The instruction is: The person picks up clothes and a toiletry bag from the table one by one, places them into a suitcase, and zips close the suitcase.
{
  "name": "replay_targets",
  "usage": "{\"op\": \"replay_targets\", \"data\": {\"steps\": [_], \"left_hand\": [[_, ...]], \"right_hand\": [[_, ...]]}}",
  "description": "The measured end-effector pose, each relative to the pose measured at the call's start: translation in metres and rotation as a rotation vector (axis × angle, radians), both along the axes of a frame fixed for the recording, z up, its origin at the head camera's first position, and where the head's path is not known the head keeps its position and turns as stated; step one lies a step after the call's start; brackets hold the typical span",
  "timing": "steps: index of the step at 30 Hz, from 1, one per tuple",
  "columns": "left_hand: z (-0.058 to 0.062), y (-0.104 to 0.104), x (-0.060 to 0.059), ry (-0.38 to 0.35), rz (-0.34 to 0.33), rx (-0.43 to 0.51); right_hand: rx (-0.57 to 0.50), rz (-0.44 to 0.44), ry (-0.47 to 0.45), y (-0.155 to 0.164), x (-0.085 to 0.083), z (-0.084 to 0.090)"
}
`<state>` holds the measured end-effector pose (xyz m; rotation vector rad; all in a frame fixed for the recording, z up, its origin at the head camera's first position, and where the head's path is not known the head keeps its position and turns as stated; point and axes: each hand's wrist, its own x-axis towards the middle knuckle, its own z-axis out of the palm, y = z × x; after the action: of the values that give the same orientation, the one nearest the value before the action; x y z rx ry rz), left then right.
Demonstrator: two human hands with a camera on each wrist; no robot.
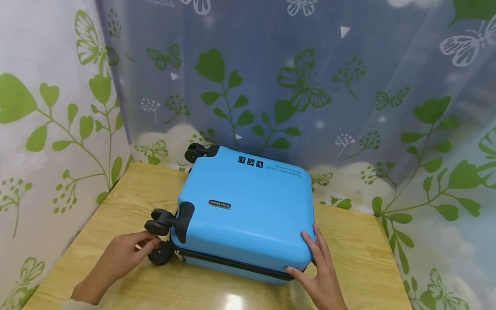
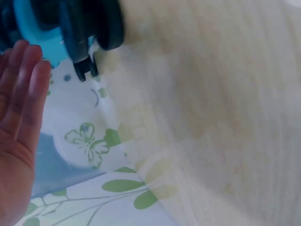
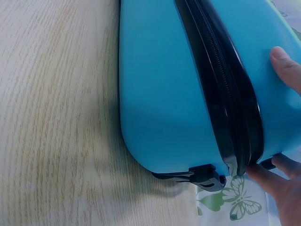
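A small blue hard-shell suitcase [image 1: 246, 209] lies flat on the wooden table [image 1: 205, 294], its black wheels [image 1: 158, 221] pointing left. My left hand [image 1: 129, 252] sits by the near wheels with its fingertips touching the lower wheel [image 1: 160, 254]; in the left wrist view its fingers [image 2: 21, 89] look straight, beside the wheel [image 2: 101, 28]. My right hand [image 1: 319, 273] rests on the suitcase's near right corner, fingers spread on the top shell and thumb by the black zipper [image 1: 233, 263]. The right wrist view shows the suitcase [image 3: 164, 94], its zipper [image 3: 221, 89] and my fingertips [image 3: 284, 66] on the shell.
Curtains [image 1: 287, 72] printed with green leaves and butterflies hang close round the table on the left, back and right. Bare wood shows in front of the suitcase and to its right [image 1: 365, 257].
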<state>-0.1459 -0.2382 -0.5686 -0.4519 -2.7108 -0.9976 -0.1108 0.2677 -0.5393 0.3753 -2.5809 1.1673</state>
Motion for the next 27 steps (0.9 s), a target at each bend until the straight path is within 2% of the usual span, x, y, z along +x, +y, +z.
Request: {"op": "replay_targets", "data": {"steps": [4, 7, 10, 17, 23, 27], "left_hand": [[0.008, -0.008, -0.010, -0.194, 0.061, 0.181], [0.014, -0.009, -0.020, -0.344, 0.061, 0.360], [0.018, -0.008, -0.032, -0.453, 0.002, 0.511], [0.015, -0.003, -0.059, -0.618, -0.200, 0.791], [0.019, 0.007, -0.076, -0.779, -0.295, 0.909], [0.023, 0.013, -0.078, -0.850, -0.295, 0.942]], "right_hand": [[-0.012, -0.010, -0.035, -0.002, 0.000, 0.001], [-0.083, -0.035, -0.074, -0.007, 0.002, 0.001], [-0.186, -0.063, -0.136, -0.014, 0.005, 0.001], [-0.371, -0.145, -0.255, -0.030, 0.020, 0.002], [-0.469, -0.210, -0.382, -0.035, 0.022, 0.007], [-0.485, -0.228, -0.389, -0.035, 0.022, 0.006]]}}
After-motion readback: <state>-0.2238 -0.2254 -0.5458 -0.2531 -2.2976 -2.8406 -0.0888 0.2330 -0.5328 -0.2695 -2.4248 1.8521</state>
